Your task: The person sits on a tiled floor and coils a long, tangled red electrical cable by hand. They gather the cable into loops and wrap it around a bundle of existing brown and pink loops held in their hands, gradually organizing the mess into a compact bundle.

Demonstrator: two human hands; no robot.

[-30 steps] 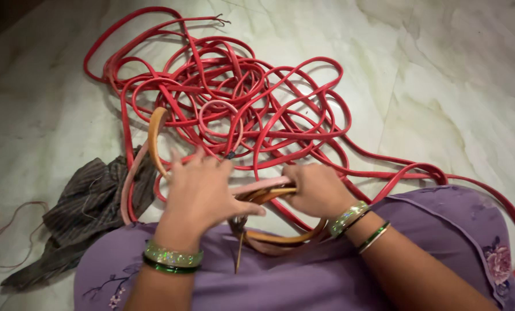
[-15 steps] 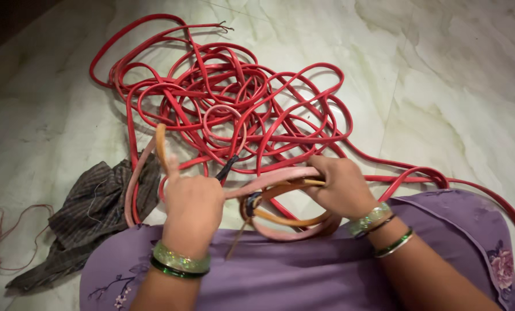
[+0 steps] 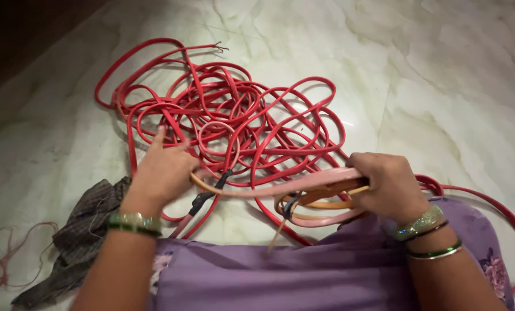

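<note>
Purple cloth [image 3: 303, 276] covers the lap at the bottom of the view, and both forearms reach forward over it, each wrist ringed with green and glittery bangles [image 3: 132, 223]. The right hand [image 3: 387, 184] sits just above the lap on the right, knuckles up, fingers curled shut around a small coil [image 3: 318, 201] of pale pink and tan wire loops. A thin tan end hangs from that coil down toward the cloth. From the coil a pink strand [image 3: 257, 190] runs left, pulled fairly straight, to the left hand [image 3: 162, 170]. That hand is held palm down with the wrist bent; its fingers are closed on the strand, while the forefinger points forward over the red wire. A black taped joint [image 3: 203, 198] lies just below it, where the strand meets red wire. Left of the lap a dark striped rag [image 3: 82, 236] lies crumpled on the marble floor [image 3: 441, 75], with a thin reddish thread [image 3: 4, 259] beside it. Farther out, a big loose tangle of red wire [image 3: 234, 115] spreads across the floor, one bare frayed end at its far edge.
</note>
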